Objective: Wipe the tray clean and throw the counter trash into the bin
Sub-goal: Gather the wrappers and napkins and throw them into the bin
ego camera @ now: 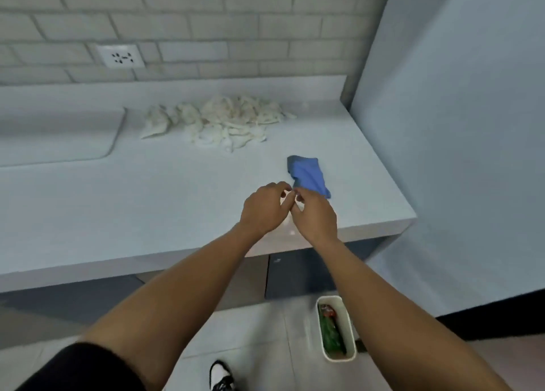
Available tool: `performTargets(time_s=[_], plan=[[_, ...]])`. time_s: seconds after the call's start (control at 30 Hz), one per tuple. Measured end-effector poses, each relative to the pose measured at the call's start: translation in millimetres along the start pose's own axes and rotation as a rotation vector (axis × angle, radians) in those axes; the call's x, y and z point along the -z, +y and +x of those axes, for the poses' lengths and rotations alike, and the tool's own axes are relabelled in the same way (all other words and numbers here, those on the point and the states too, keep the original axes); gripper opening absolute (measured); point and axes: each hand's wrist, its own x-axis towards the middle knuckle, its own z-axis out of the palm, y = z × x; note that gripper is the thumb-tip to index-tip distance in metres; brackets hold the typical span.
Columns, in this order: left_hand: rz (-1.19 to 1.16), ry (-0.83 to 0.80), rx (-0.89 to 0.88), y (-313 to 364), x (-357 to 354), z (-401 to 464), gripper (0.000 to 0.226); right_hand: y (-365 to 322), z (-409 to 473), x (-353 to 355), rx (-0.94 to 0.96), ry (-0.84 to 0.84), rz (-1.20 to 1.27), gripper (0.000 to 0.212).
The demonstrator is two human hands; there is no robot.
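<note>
A pale surface (147,202) runs under a grey brick wall. Both hands meet near its front edge, left hand (264,209) and right hand (315,213), fingertips pinched together on something small I cannot identify. The blue cloth (308,175) lies just at one o'clock, nearer the right hand, long axis running toward five o'clock. White scraps (224,122) sit at eleven; the bin (336,328) stands on the floor below.

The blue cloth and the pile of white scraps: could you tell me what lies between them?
Nothing: the head view shows bare counter between the blue cloth and the white scraps.
</note>
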Motion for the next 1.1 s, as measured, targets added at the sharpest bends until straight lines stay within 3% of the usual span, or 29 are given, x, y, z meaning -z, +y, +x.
performTargets(time_s=[0.2,0.37,0.7,1.1], plan=[[0.077,0.104,0.144,-104,91,4,0.043,-108,54,-57,0.186,-0.126,-0.055,0.043],[0.1,0.151,0.191,-151,136,23,0.044,-157,91,-86,0.206,-0.132,-0.028,0.043],[0.102,0.054,0.397,-213,107,72,0.038,-120,160,-130,0.076,-0.269,-0.078,0.043],[0.239,0.104,0.584,-270,151,159,0.041,-137,271,-155,0.185,-0.328,-0.016,0.039]])
